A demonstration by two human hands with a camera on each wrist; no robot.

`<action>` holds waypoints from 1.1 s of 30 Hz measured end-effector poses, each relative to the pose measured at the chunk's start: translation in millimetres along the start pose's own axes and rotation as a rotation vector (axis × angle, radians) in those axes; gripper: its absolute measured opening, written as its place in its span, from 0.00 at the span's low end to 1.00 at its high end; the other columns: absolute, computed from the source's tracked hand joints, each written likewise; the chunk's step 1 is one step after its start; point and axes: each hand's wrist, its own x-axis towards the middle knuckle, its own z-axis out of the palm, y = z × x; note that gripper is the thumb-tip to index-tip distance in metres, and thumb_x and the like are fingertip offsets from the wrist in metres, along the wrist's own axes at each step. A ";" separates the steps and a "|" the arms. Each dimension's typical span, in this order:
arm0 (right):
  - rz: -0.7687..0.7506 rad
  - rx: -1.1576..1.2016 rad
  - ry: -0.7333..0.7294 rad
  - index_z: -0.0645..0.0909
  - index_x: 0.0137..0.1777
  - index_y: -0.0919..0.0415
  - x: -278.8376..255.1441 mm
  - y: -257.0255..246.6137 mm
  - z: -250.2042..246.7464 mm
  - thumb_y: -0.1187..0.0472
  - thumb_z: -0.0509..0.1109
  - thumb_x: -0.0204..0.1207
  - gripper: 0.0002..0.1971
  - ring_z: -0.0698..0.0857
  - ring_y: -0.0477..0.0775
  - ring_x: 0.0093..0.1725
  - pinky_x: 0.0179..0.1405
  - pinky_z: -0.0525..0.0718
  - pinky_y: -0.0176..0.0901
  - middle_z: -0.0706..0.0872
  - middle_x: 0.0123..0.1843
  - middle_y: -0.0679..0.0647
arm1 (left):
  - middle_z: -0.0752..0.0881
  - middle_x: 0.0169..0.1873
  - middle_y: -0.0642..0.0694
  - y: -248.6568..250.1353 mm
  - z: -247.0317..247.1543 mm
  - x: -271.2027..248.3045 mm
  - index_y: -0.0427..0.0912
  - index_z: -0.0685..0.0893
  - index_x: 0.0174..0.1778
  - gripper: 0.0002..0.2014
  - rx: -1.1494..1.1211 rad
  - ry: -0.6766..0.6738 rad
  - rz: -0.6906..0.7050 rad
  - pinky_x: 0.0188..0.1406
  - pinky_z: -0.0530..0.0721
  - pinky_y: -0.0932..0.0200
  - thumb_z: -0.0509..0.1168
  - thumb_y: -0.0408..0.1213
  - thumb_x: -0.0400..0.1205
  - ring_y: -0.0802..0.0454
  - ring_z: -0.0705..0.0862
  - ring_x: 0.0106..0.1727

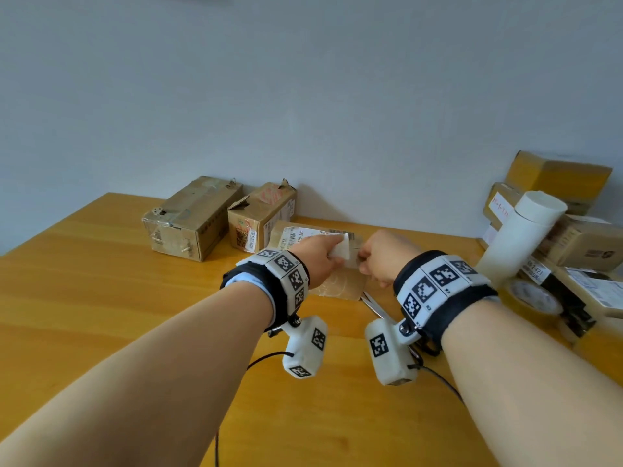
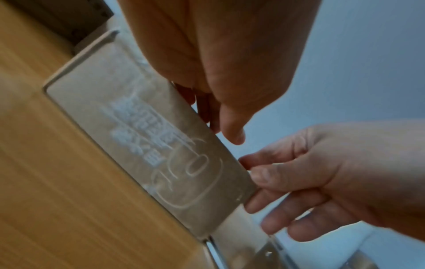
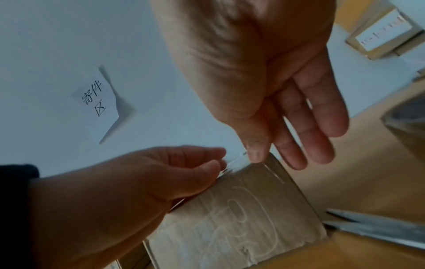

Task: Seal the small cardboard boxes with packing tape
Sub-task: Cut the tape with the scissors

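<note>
Head view: we see both hands, left hand (image 1: 320,261) and right hand (image 1: 384,257), pinching clear tape (image 1: 340,252) over one box (image 1: 337,284); two boxes (image 1: 192,217) at eleven o'clock.

Wooden table (image 1: 101,298) (honey-toned), pale wall (image 1: 303,96)

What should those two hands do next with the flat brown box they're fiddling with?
Probably press the clear tape strip flat onto the flat brown cardboard box: the left hand and right hand pinch it at the box's top edge, seemingly not yet smoothed down.
</note>
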 end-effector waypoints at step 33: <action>0.014 0.142 -0.092 0.49 0.89 0.54 6.9 -13.6 40.7 0.28 0.53 0.81 0.44 0.76 0.59 0.76 0.69 0.82 0.60 0.50 0.90 0.47 | 0.57 0.81 0.47 -31.5 -21.8 -25.5 0.50 0.67 0.81 0.25 -0.042 0.008 -0.252 0.71 0.76 0.52 0.60 0.48 0.87 0.47 0.68 0.77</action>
